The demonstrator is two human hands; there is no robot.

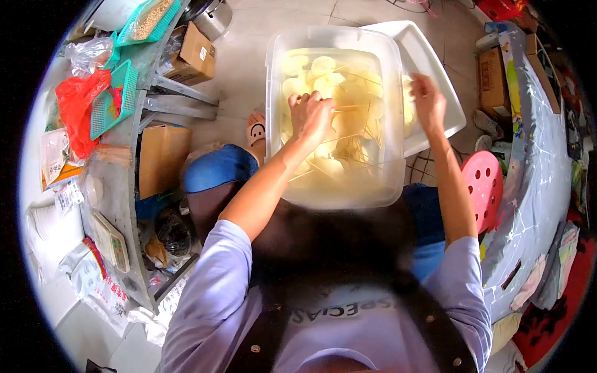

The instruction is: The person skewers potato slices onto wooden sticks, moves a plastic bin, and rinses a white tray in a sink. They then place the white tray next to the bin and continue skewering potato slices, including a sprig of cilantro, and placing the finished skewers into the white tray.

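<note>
A translucent plastic tub (398, 180) stands in front of me, holding cloudy liquid, pale yellow round slices (323, 65) that look like potato, and several thin wooden skewers (351, 146). Over the tub's left half is my left hand (311, 115), its fingers curled down among slices and skewers; what they grip is hidden. My right hand (428, 102) hovers past the tub's right rim, above a white tray (444, 93). Its fingers are bent together and slightly blurred, so their contents do not show. More yellow slices (408, 109) show beside its fingertips, inside the tray.
On the left runs a grey bench (115, 180) with green baskets (118, 99), a red plastic bag (81, 109) and packets. Cardboard boxes (163, 155) sit under it. To the right are a pink stool (482, 186) with holes and a cloth-covered surface (528, 205).
</note>
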